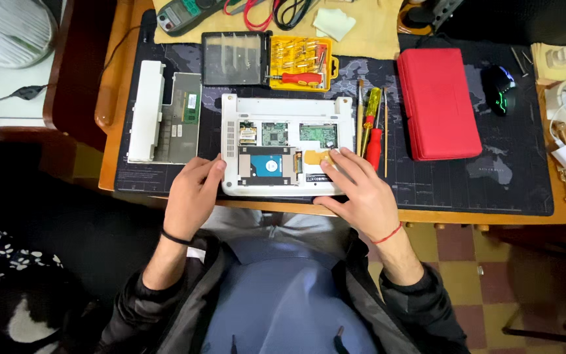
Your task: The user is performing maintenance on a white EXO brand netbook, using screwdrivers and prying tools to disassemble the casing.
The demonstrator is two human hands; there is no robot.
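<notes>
Plainly, the white laptop (287, 145) lies bottom-up at the near edge of the dark desk mat (492, 190), its base cover off, so the hard drive (268, 164) with its blue label shows at 6 o'clock inside the shell and the green circuit boards (318, 134) at 12. The left hand (193, 196) rests at the shell's 9 o'clock edge, fingers curled against the side, pressing rather than grasping. The right hand (356, 187) lies flat, fingers spread, over the 4 o'clock corner, fingertips touching the yellow strip just beside the drive; it holds nothing. Judging by this, the step in hand is steadying the opened machine and feeling about the drive bay. Any next move on the drive would call for a tool: the red-and-yellow screwdrivers (373, 128) lie at 3 o'clock of the laptop, the yellow bit case (301, 62) at 12. The removed white cover panel (146, 111) lies at 9 o'clock, the red case (437, 103) further out at 3.
</notes>
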